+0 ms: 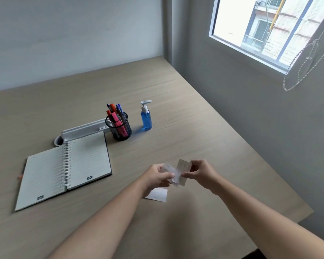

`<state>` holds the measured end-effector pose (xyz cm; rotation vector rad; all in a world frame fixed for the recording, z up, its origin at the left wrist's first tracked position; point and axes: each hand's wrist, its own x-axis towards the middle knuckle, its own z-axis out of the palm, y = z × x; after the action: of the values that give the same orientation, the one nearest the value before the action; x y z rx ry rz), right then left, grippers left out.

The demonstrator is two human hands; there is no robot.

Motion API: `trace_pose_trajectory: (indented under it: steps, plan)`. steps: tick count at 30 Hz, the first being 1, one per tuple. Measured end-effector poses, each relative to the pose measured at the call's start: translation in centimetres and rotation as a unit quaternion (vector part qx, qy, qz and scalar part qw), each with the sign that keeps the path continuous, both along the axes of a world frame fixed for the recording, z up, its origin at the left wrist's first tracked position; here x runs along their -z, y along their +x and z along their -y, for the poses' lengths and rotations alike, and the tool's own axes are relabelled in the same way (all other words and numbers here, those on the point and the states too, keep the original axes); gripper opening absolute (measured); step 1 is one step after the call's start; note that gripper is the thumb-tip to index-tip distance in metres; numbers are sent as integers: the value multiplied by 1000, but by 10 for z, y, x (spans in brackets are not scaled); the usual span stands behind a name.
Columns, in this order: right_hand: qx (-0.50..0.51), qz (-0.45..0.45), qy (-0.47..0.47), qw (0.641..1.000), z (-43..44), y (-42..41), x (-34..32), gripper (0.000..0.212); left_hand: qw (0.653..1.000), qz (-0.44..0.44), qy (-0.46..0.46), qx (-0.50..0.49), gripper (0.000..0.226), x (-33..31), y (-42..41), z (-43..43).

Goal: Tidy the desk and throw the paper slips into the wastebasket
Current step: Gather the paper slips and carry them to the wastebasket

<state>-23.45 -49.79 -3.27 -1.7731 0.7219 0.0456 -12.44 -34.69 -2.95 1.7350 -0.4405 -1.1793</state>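
Both my hands meet above the wooden desk (176, 109), near its right front. My left hand (157, 176) pinches a white paper slip (166, 168). My right hand (200, 171) grips another white paper slip (183, 171) that crosses the first one. A third paper slip (157, 195) lies flat on the desk just below my left wrist, partly hidden by it. No wastebasket is in view.
An open spiral notebook (64, 171) lies at the left. Behind it are a white power strip (84, 128) and a cable hole (58, 141). A black mesh pen cup (120, 128) and a blue pump bottle (146, 118) stand mid-desk. A wall and window are on the right.
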Motion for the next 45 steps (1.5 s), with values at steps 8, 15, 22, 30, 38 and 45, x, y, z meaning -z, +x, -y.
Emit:
trace_pose_trajectory:
  steps: [8,15,22,30,38,45]
  plan:
    - [-59,23,-42,997,-19,28,-6,37,990,98,41,-90,11,-12,21,-41]
    - [-439,-58,-341,829,-49,56,-16,64,952,163,122,-231,27,-12,52,-114]
    - [-560,-93,-499,655,-75,72,7,85,942,156,141,-263,18,3,36,-147]
    - [-523,-79,-503,684,-80,80,13,68,940,135,153,-275,20,15,22,-159]
    - [-219,-29,-359,907,-56,43,15,13,955,149,154,-205,23,9,26,-142]
    - [31,-74,-247,966,-45,-36,-1,32,976,179,114,-41,28,-2,12,-89]
